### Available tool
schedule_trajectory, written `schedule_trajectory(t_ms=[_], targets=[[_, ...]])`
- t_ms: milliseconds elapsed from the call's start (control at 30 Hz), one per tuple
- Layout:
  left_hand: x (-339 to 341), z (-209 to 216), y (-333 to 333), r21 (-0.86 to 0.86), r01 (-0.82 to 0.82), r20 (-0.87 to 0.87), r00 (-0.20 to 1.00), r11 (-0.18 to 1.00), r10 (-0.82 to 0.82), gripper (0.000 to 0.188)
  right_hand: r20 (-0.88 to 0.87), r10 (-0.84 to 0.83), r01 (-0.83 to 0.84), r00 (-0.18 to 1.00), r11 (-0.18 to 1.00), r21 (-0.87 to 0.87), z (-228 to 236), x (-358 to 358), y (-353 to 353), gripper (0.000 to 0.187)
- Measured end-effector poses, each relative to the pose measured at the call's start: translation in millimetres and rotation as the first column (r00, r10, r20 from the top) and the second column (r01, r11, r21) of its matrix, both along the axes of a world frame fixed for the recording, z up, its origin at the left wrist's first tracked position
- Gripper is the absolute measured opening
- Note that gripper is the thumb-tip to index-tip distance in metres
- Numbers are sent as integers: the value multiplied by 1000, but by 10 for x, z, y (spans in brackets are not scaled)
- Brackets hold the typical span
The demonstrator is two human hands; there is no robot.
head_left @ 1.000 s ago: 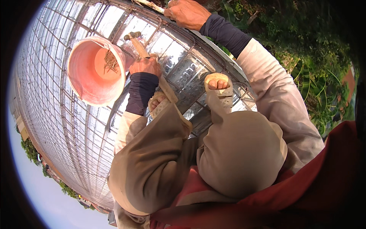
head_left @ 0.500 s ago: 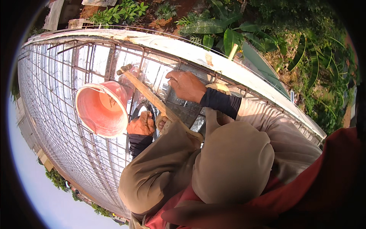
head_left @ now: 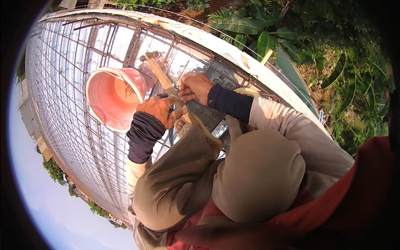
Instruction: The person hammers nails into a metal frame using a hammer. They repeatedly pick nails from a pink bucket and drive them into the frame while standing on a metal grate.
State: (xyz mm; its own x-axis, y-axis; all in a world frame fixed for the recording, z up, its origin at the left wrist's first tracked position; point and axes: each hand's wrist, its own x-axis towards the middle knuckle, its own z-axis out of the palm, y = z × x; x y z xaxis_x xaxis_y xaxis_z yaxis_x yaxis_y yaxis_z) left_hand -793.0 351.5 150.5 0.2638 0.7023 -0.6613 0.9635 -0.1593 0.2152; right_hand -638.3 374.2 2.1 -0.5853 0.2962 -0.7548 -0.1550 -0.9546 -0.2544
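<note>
A hammer [head_left: 160,71] with a pale wooden handle slants from beside the bucket back to my knees. My left hand [head_left: 157,110] is closed at the handle, its fingertips reaching across toward my right hand. A dark strip shows below it, but what the fingers hold is hidden. On the handle's other side, my right hand [head_left: 196,87] is closed, its thumb and fingers curled together; anything between them is too small to name. Next to my left hand a pinkish-red bucket [head_left: 98,100] lies tilted with its mouth toward me, several thin rusty pieces inside.
A grid of steel rebar [head_left: 89,137] over shiny silver sheeting spreads to the left. Along the far side runs a pale concrete edge [head_left: 200,39], with plants [head_left: 266,41] beyond and below it. My bent knees [head_left: 258,175] take up the near middle.
My left hand has come up and right, from beside the bucket's lower side to the hammer handle. My right hand's fingers have curled in closer to it. The whole view has shifted slightly.
</note>
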Motion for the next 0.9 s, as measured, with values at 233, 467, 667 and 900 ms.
schedule_trajectory(t_ms=[233,467,667,900], targets=[[147,-914,939,282,-683,386,724,673,572,32,15,-70,70,997,997,-33,-10,-71,-129,19],[363,-1350,1034,396,-620,327,785,678,526,28,57,-75,75,996,997,-4,-85,-95,-109,22],[237,-1361,937,574,-403,207,913,713,351,23,-8,-51,51,999,996,71,-280,-277,-152,18],[377,-997,1127,620,-430,193,894,656,403,25,31,-92,91,995,994,57,-247,-325,-48,20]])
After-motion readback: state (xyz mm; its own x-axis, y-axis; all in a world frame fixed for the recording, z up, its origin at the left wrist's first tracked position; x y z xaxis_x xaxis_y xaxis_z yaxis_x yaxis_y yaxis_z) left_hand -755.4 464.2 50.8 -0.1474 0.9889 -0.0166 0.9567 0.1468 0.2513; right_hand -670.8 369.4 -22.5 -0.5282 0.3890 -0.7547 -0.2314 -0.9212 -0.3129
